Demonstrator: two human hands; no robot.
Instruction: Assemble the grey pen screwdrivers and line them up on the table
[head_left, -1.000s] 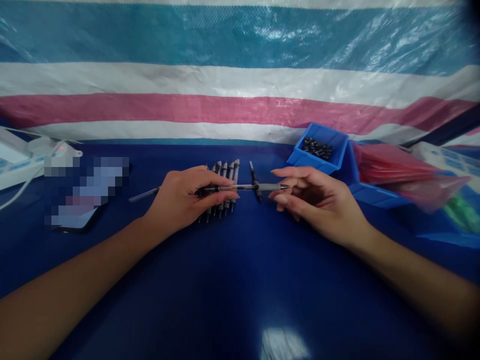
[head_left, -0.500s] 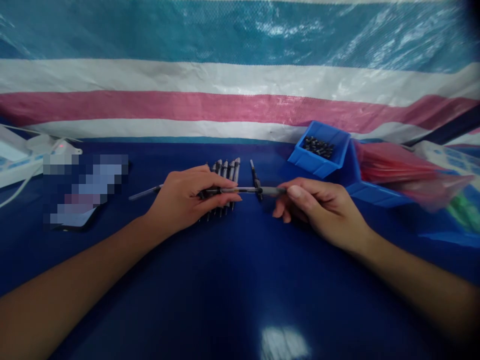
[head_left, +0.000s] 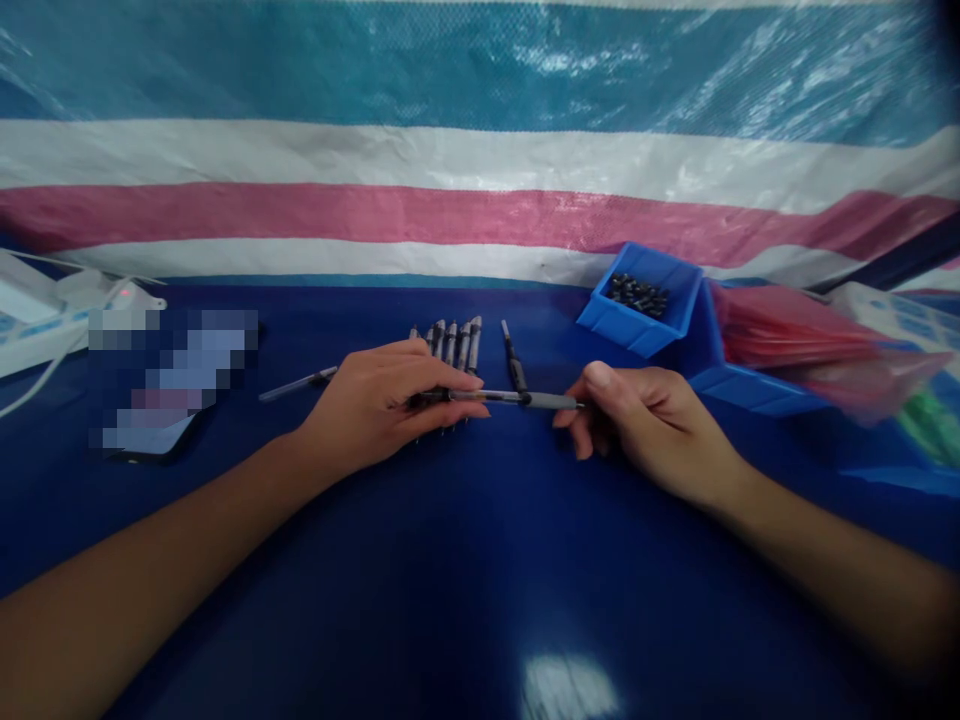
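Observation:
My left hand (head_left: 390, 390) is closed around the dark rear part of a pen (head_left: 499, 397), which lies level with its clear barrel and grey grip pointing right. At the pen's tip is my right hand (head_left: 637, 420), its fingers curled and its thumb raised along the index finger; the exact contact there is partly hidden. Just behind the held pen, a loose pen part with a dark grip (head_left: 514, 362) lies on the table. Several assembled pens (head_left: 463, 345) lie in a row, partly covered by my left hand. A thin clear tube (head_left: 296, 385) lies to the left of that hand.
A blue bin (head_left: 637, 325) of small black parts stands at the back right, beside another blue bin (head_left: 757, 390) with red plastic bags (head_left: 780, 335). At left are a blurred phone (head_left: 176, 385) and a white power strip (head_left: 67, 320). Striped sheeting (head_left: 450, 215) hangs behind.
The held pen has come slightly down and to the right with my left hand. My right thumb has lifted off the grip, and the pen's tip now shows by the fingers.

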